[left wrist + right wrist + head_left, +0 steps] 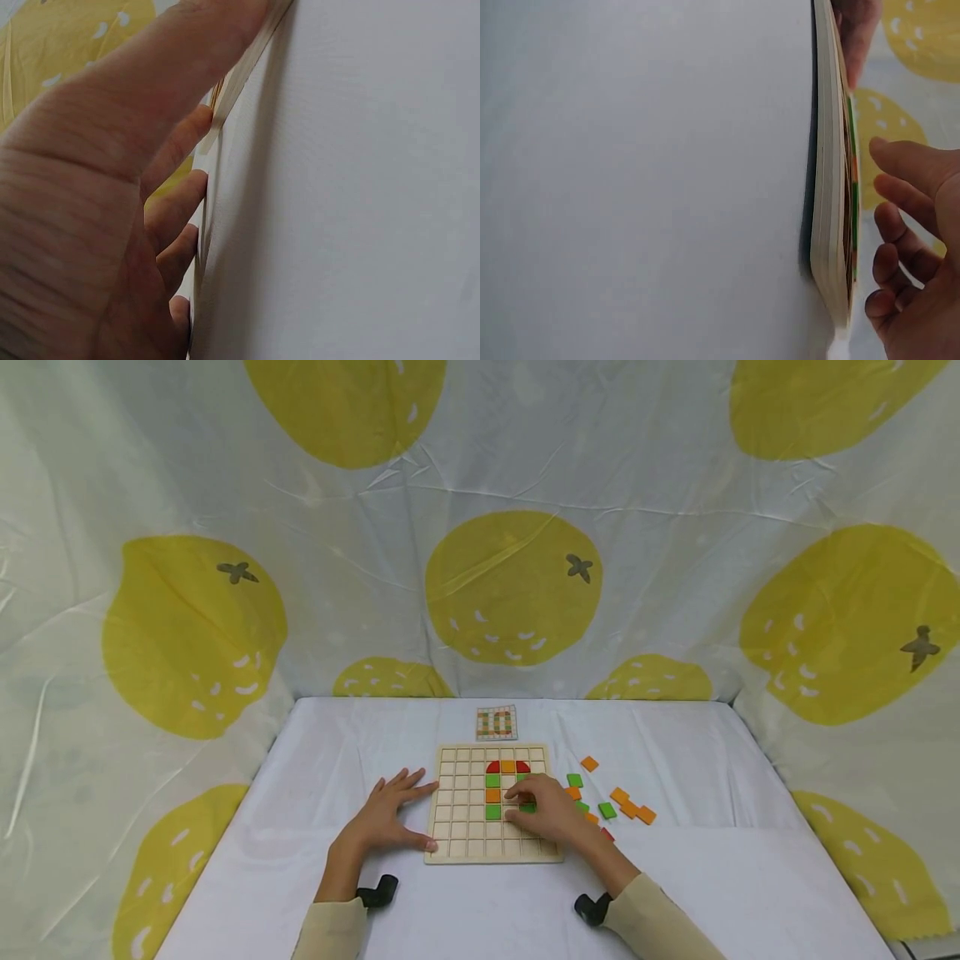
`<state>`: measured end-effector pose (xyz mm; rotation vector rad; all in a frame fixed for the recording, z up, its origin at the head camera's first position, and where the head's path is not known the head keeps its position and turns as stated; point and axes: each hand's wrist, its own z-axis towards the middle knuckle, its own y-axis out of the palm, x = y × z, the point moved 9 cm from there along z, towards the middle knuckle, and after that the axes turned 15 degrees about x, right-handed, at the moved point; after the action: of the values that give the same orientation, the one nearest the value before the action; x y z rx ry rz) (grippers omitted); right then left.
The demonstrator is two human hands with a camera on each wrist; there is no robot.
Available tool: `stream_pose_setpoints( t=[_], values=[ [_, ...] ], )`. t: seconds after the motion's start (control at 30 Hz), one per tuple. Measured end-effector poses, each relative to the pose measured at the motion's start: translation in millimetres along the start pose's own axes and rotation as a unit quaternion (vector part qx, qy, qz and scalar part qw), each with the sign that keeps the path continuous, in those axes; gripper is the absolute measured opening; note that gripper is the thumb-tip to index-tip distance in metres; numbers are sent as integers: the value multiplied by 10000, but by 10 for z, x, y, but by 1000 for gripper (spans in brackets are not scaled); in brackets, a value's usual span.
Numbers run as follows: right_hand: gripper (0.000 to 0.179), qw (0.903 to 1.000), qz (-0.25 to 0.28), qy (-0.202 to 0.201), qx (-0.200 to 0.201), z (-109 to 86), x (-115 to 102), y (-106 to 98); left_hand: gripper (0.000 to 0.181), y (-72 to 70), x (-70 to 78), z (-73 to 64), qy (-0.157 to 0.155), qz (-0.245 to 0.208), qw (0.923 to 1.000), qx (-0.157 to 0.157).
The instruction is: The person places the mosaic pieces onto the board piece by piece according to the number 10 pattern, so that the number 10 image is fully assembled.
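A wooden grid board (pixel 455 831) lies on the white cloth. In its cells are red rounded tiles (pixel 492 767), an orange square tile (pixel 508 767) between them, and green tiles (pixel 492 812) below; the right column is partly covered by my right hand. My left hand (pixel 386 814) is spread at the board's left side, thumb on the lower corner and index fingertip at the edge. Over the board hovers my right hand (pixel 551 810), fingers loosely bent. In the right wrist view, thumb and fingers stand apart above the board (pixel 829 187) with no tile between them.
Behind the board lies a small pattern card (pixel 497 723). Loose orange tiles (pixel 647 815) and green tiles (pixel 607 811) are scattered to the right, along with a red tile (pixel 607 834) near my right wrist. A lemon-print curtain (pixel 517 677) rises behind the table.
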<state>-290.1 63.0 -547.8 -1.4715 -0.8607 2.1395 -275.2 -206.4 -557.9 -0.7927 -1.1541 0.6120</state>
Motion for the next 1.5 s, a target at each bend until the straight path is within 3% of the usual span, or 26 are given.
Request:
stream_pose_setpoints(
  t=[0.4, 0.7, 1.13, 1.5],
  values=[
    [18, 9988, -227, 206, 388, -162, 297, -491, 105, 44, -31, -23, -30, -48, 10000, 5],
    [22, 9945, -488, 719, 590, -339, 580, -767, 105, 38, -42, -23, -51, 3, 10000, 19],
    [31, 9882, -830, 952, 864, -587, 815, -1090, 104, 21, -12, 3, 35, -33, 10000, 41],
    [40, 9792, -1141, 1390, 942, -726, 978, -1196, 105, 36, -29, 14, -47, 9, 10000, -12]
  ],
)
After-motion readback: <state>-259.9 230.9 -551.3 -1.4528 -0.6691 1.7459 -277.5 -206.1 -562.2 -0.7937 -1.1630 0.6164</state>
